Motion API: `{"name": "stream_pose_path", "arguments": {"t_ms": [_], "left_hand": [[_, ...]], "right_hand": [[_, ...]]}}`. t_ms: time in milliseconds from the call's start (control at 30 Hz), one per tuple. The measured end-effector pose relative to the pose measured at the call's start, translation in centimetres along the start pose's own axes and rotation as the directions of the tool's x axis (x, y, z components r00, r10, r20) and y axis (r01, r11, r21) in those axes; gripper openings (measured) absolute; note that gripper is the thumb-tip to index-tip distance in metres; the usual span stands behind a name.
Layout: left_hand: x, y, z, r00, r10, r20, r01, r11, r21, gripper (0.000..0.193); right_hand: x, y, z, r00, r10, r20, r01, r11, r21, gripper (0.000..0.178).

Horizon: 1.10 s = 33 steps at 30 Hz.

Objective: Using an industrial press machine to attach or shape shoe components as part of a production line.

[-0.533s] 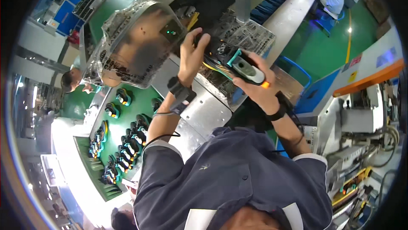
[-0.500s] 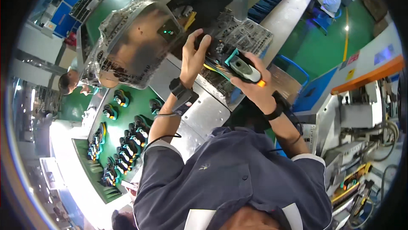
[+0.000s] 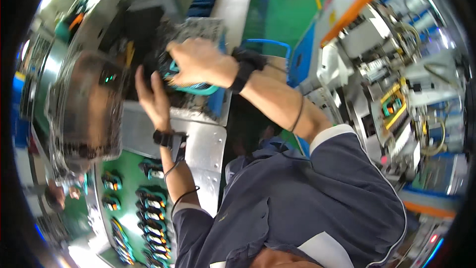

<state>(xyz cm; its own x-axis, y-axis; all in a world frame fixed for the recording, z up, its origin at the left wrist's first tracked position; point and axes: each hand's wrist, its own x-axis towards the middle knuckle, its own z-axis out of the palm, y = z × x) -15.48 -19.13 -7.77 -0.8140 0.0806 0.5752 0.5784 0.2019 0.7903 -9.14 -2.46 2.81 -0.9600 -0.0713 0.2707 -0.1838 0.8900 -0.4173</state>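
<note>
A dark shoe (image 3: 194, 88) with a teal edge and striped side lies under my right hand (image 3: 202, 64). My right fingers curl over it, and the hand covers much of its upper part. My left hand (image 3: 152, 95) is beside the shoe's far-left end, its thumb and fingers apart with nothing between them. Both hands are over the dark opening of a machine beside a film-wrapped block (image 3: 201, 27). Motion blurs the fingers a little.
A clear domed cover (image 3: 89, 109) with green lights stands left of my left hand. Below is a metal plate (image 3: 201, 154). Rows of similar shoes (image 3: 151, 218) lie on a green surface at lower left. Machinery with an orange bar (image 3: 359, 8) occupies the right.
My right hand has carried the shoe forward and left, turning it over toward the machine opening. My left hand remains near its end. The whole view has swung to the right.
</note>
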Motion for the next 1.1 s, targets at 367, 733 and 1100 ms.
{"name": "stream_pose_path", "arguments": {"t_ms": [367,733,1100], "left_hand": [[-9.6,15.5,11.4,0.705,-0.139,0.695,0.684,0.394,-0.614,0.065],[-28.3,35.4,39.4,-0.039,0.122,0.992,0.799,0.600,-0.042,0.047],[-50.5,41.5,68.6,0.015,0.138,0.990,-0.026,0.990,-0.137,0.082]], "right_hand": [[-20.5,5.0,-7.4,0.720,0.496,-0.486,0.057,0.655,0.754,0.067],[-55.0,12.9,-19.2,-0.194,0.735,-0.650,-0.365,0.561,0.743,0.058],[-70.3,13.2,-20.8,-0.665,0.371,-0.648,-0.551,0.341,0.761,0.054]]}}
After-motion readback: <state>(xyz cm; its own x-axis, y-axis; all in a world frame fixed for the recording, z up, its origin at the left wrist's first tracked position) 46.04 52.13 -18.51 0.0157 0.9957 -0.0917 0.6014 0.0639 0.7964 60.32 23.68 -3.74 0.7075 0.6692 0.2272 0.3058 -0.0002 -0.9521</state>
